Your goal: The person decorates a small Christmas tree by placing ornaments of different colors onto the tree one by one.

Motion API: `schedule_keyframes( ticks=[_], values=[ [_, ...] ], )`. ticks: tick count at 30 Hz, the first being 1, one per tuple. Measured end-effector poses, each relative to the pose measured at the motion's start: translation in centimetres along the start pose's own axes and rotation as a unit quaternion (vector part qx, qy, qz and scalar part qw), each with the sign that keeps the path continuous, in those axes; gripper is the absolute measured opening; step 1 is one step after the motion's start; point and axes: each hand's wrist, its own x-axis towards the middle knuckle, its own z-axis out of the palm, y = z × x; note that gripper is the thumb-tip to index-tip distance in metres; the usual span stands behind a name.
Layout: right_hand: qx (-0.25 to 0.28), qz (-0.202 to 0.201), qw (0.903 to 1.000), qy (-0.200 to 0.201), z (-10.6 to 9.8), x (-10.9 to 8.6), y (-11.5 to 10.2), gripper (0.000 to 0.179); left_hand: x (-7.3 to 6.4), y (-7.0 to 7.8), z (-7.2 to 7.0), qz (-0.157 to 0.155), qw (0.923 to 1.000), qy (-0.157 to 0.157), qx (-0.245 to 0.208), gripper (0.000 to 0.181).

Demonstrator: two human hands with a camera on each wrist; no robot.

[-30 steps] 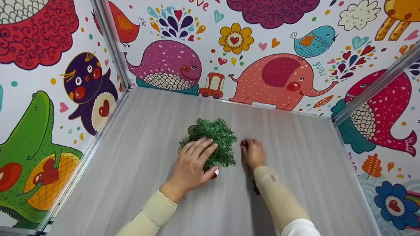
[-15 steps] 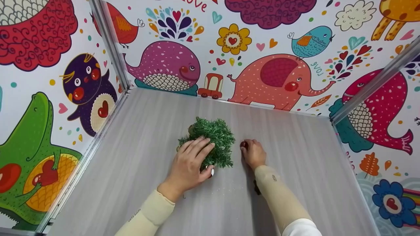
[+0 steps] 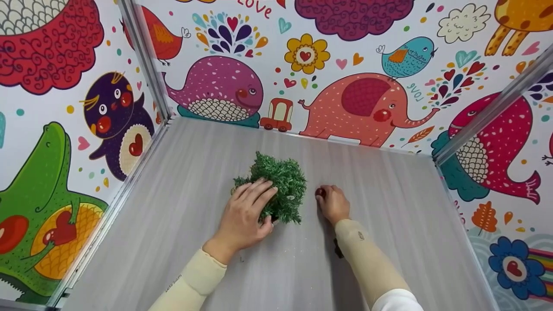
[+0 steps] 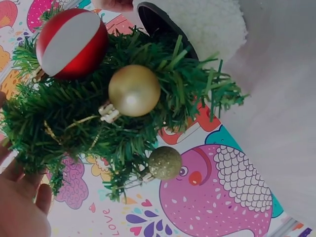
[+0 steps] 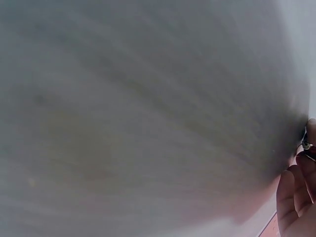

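Note:
A small artificial Christmas tree point(image 3: 286, 183) stands on the table, seen from above in the head view. My left hand point(image 3: 246, 216) rests on its left side, fingers extended over the branches and thumb low at the near side. The left wrist view shows a red and white bauble point(image 4: 72, 43), a smooth gold bauble point(image 4: 134, 91) and a glittery gold bauble point(image 4: 165, 163) on the tree. A black rim point(image 4: 165, 27) and white fluffy material point(image 4: 212, 32) appear beside the branches. Right of the tree, my right hand point(image 3: 337, 205) pinches a dark red bauble point(image 3: 320, 192), partly hidden by the fingers.
The grey wood-grain table point(image 3: 194, 151) is bounded by printed panels point(image 3: 354, 108) at the back and sides. Metal posts point(image 3: 144, 60) stand at the corners. A small dark object point(image 3: 338, 248) shows beside the right sleeve, and fine specks lie on the table.
The tree has turned under my left hand, and its red and white bauble has slipped out of sight by the thumb. The left hand moved slightly left; the right hand stays nearly still.

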Motion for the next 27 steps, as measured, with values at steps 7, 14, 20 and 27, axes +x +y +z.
schedule_keyframes(
  ticks=[7, 14, 20, 27],
  values=[
    [0.003, -0.006, 1.0000, 0.007, 0.2, 0.0, 0.1, 0.034, -0.1, -0.4, -0.2, -0.006, 1.0000, 0.003, -0.005, 0.065],
    [0.002, -0.008, 1.0000, 0.002, 0.2, 0.0, 0.1, 0.034, -0.1, -0.7, -0.5, -0.013, 0.9998, 0.007, -0.014, 0.067],
    [-0.001, -0.007, 1.0000, 0.004, 0.2, -0.1, 0.1, 0.035, -0.2, -1.1, -0.6, -0.015, 0.9999, 0.005, -0.004, 0.067],
    [0.001, -0.003, 1.0000, 0.000, 0.2, -0.1, 0.1, 0.035, -0.2, -1.6, -0.7, -0.014, 0.9997, 0.018, -0.003, 0.067]
  ],
)
